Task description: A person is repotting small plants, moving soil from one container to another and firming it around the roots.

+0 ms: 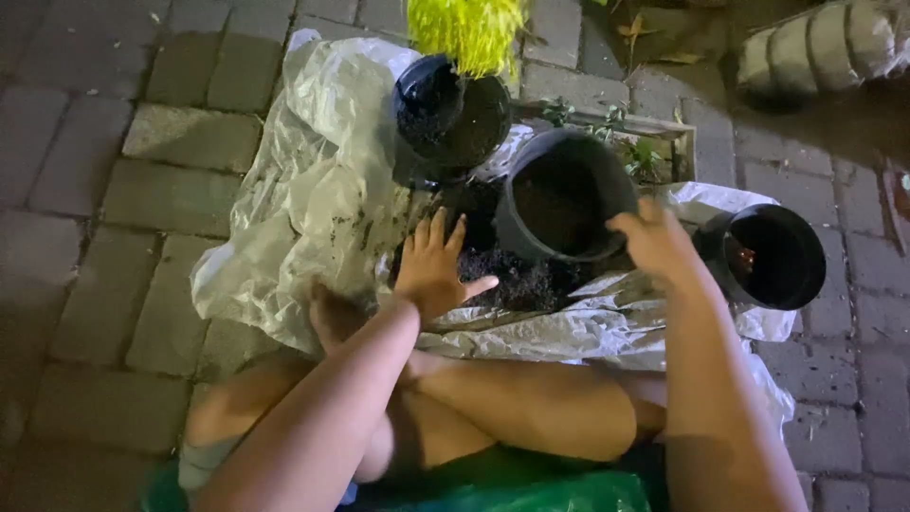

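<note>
My right hand (pixel 654 242) grips the rim of a black plastic pot (pixel 559 194) that is tilted toward me, with soil inside. My left hand (pixel 434 268) hovers flat with fingers spread over the dark soil (pixel 526 280) heaped in an open plastic sack (pixel 322 190). A second black pot (pixel 453 118) holding a yellow-green plant (pixel 469 33) stands just behind the soil. My crossed bare legs (pixel 512 408) are below the sack.
An empty black pot (pixel 773 256) lies on its side at the right of the sack. A stack of pots (pixel 825 47) lies at the top right. A small wooden planter with seedlings (pixel 630 142) sits behind. Brick paving (pixel 114 190) surrounds everything.
</note>
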